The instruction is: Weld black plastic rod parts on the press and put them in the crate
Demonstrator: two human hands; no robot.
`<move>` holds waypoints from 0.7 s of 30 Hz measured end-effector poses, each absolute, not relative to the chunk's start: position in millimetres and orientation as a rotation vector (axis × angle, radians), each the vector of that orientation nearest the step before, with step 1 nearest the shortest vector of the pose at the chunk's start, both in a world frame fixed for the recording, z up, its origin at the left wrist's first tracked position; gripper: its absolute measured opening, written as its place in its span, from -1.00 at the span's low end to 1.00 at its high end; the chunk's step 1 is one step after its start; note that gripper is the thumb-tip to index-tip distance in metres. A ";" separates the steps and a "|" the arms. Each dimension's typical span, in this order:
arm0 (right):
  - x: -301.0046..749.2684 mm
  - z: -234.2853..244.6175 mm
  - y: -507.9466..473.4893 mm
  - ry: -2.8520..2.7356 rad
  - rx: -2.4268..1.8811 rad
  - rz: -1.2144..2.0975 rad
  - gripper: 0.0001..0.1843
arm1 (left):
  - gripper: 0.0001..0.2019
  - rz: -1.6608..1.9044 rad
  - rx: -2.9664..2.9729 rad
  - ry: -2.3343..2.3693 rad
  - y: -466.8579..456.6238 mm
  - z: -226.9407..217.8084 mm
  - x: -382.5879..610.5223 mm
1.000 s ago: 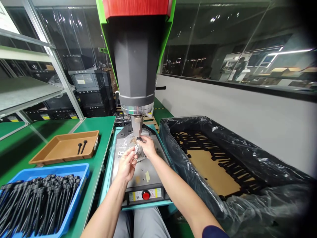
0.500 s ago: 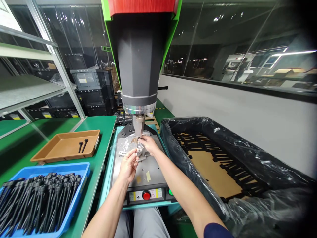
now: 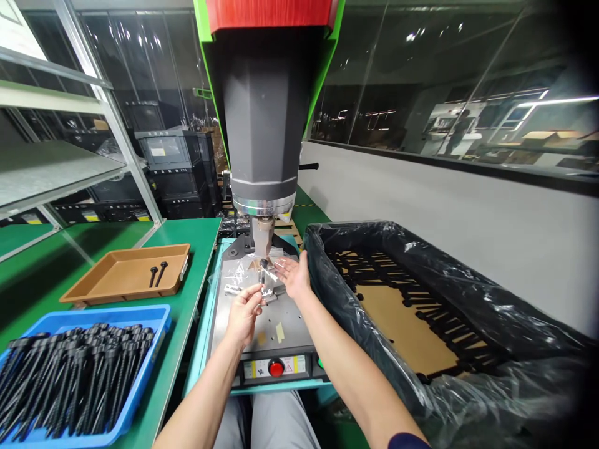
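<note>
My left hand [image 3: 244,310] pinches a small black part [image 3: 262,279] that stands upright on the metal plate [image 3: 276,315] of the press, just below the horn [image 3: 262,236]. Crinkled clear film [image 3: 238,272] lies on the plate behind it. My right hand [image 3: 294,275] hovers open just to the right of the part, fingers spread, holding nothing. The big black press head [image 3: 262,112] hangs above both hands.
A red button [image 3: 276,368] sits on the press front panel. To the left, a blue tray [image 3: 154,324] holds several black rods and a brown tray [image 3: 112,288] holds two. A black-lined bin [image 3: 337,274] with cardboard and black rods stands at right.
My right hand has let go of the part and moved right, opening its fingers. My left hand has kept its pinch on the part under the horn.
</note>
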State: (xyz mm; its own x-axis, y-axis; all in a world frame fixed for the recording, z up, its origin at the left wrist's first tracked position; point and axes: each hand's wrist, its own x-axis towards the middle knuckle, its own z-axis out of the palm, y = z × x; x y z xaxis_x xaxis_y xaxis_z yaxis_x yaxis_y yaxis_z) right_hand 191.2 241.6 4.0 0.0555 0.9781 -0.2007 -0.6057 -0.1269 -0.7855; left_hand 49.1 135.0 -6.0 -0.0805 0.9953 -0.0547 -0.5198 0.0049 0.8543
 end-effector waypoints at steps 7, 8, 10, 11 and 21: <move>189.0 4.1 241.0 -0.586 -0.941 1.314 -0.62 | -0.62 1.462 0.819 0.940 132.5 -5.7 50.5; 190.3 3.2 240.2 -0.579 -0.934 1.301 -0.62 | -0.62 1.464 0.844 0.956 132.1 -6.1 50.6; 193.2 0.8 237.9 -0.577 -0.918 1.282 -0.60 | -0.63 1.461 0.901 0.988 130.9 -7.8 50.9; 194.5 -0.8 236.5 -0.582 -0.911 1.278 -0.59 | -0.63 1.455 0.930 1.003 130.2 -9.1 51.0; 202.4 -19.8 227.8 -0.530 -0.951 1.308 -0.65 | -0.63 1.411 1.057 1.080 125.6 -22.0 50.8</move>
State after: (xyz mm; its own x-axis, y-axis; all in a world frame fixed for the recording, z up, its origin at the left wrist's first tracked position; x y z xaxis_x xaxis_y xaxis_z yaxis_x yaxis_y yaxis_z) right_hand 202.4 227.8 -19.8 0.2227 0.9588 -0.1764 -0.5654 -0.0204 -0.8246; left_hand 50.8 125.6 -22.0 -0.0903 0.9944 0.0557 -0.2059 -0.0734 0.9758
